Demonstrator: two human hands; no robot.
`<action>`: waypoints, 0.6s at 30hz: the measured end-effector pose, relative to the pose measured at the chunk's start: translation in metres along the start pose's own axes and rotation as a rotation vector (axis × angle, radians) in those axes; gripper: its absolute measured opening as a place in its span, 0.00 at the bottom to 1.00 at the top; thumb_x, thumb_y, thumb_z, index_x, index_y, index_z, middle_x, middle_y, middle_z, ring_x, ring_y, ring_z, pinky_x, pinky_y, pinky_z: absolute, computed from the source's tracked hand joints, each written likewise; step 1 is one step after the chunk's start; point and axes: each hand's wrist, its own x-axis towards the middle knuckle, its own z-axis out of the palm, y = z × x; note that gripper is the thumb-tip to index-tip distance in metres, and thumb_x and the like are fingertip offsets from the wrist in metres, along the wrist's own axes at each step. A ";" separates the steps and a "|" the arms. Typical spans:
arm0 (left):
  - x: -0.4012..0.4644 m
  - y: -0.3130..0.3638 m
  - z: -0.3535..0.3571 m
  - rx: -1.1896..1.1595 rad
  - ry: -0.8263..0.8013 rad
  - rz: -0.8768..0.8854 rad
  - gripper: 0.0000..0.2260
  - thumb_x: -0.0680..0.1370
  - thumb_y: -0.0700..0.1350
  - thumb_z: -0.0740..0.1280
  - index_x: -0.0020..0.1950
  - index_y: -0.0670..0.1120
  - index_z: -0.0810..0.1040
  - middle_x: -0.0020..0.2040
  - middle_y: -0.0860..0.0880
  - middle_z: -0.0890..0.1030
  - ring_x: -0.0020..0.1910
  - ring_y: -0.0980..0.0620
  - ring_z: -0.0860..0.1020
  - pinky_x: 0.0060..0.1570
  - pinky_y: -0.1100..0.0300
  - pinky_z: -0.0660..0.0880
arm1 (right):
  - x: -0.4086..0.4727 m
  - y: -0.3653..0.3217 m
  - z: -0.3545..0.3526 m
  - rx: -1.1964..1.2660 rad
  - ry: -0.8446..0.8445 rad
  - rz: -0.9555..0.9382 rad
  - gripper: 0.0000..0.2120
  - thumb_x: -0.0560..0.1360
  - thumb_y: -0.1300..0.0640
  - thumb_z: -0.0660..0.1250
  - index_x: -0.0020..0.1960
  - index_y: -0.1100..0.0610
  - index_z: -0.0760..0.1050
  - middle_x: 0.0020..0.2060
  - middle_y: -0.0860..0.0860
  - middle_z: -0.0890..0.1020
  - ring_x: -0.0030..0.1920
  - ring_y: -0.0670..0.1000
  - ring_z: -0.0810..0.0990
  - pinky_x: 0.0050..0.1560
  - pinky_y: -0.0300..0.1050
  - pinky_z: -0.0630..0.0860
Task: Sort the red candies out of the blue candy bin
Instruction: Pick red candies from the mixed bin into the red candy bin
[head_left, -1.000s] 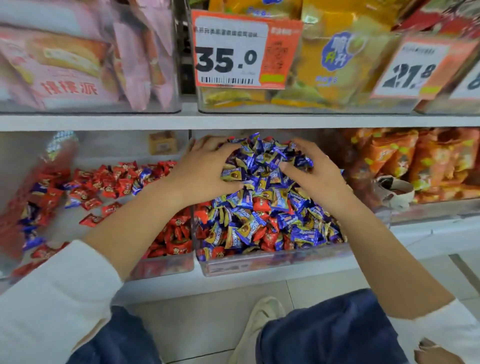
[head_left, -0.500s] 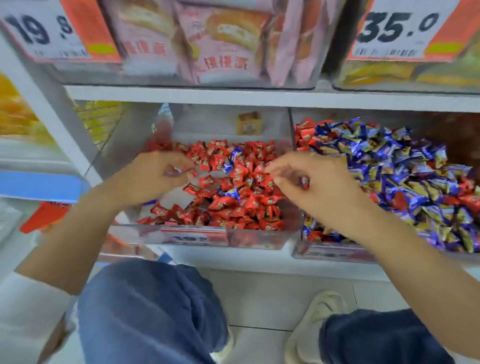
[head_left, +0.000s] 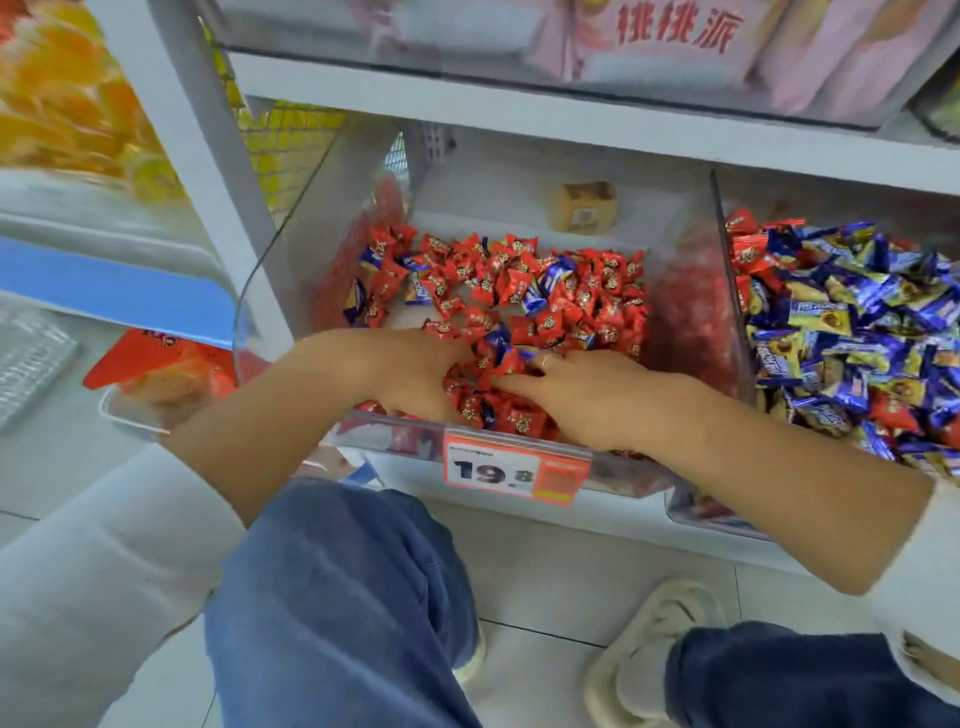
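Nearest are the person's knees in blue jeans (head_left: 332, 597) and a pale shoe (head_left: 649, 654) on the floor. Above them, an orange price tag (head_left: 514, 470) hangs on the front wall of the clear bin (head_left: 270, 291). Both hands are down in the red candies (head_left: 524, 291) at its near edge: the left hand (head_left: 415, 371) has its fingers buried among wrappers, the right hand (head_left: 582, 389) lies with fingers spread flat over them (whether either actually holds a candy I cannot tell). A few blue candies are mixed in the red pile. To the right, the blue candy bin (head_left: 727, 312) holds blue candies (head_left: 852, 332) with some red ones at its far left corner.
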 end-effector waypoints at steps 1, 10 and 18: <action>0.005 0.006 0.002 -0.027 -0.047 -0.002 0.27 0.71 0.53 0.73 0.67 0.50 0.69 0.58 0.51 0.78 0.54 0.51 0.79 0.55 0.53 0.76 | 0.007 -0.005 -0.002 -0.004 0.029 0.010 0.28 0.79 0.59 0.54 0.76 0.43 0.51 0.66 0.58 0.67 0.58 0.61 0.73 0.42 0.49 0.69; 0.021 -0.012 -0.014 0.145 0.282 -0.014 0.16 0.76 0.47 0.67 0.62 0.46 0.74 0.54 0.42 0.79 0.54 0.41 0.77 0.50 0.53 0.74 | 0.040 0.023 -0.014 0.196 0.296 0.442 0.17 0.80 0.51 0.57 0.68 0.49 0.68 0.61 0.56 0.74 0.58 0.59 0.75 0.44 0.47 0.68; -0.013 0.009 -0.018 -0.073 0.449 0.152 0.08 0.77 0.47 0.66 0.52 0.47 0.82 0.48 0.49 0.82 0.45 0.55 0.78 0.48 0.63 0.72 | 0.022 0.019 -0.019 0.222 0.339 0.442 0.19 0.77 0.48 0.62 0.67 0.51 0.70 0.62 0.56 0.73 0.62 0.59 0.71 0.55 0.52 0.71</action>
